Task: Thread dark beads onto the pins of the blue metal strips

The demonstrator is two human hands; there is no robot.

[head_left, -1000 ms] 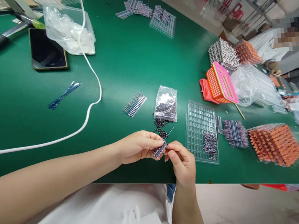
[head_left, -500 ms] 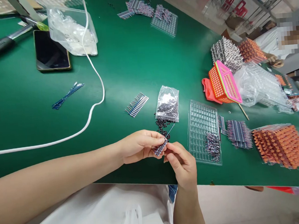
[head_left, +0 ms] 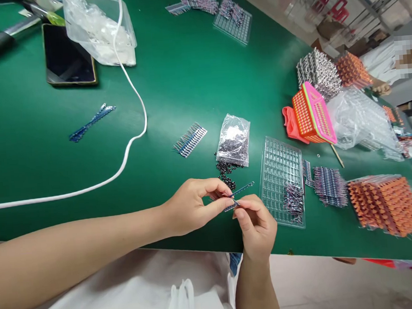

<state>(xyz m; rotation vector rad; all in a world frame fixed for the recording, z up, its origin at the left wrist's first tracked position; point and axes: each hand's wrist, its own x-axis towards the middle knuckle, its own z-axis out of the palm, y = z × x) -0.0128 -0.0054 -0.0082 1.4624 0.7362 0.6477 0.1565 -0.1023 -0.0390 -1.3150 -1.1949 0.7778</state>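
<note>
My left hand pinches a thin blue strip between thumb and fingers; one end sticks out to the right. Close beside it, my right hand has thumb and forefinger pressed together at the strip's lower part; what exactly they grip is too small to tell. Just beyond the fingers lie small dark beads, partly spilled from a clear plastic bag. Left of the bag is a strip with a row of pins. A clear compartment tray holding small dark pieces is right of my hands.
A white cable curves across the left side, near a phone, a plastic box and blue strips. At right are a pink-orange basket, stacked pinned strips and an orange stack. Another person's hand shows far right.
The held strip has turned, with its free end now farther right and lower. My left hand's fingers have shifted their hold, and my right hand has moved slightly right. The view has shifted a little.
</note>
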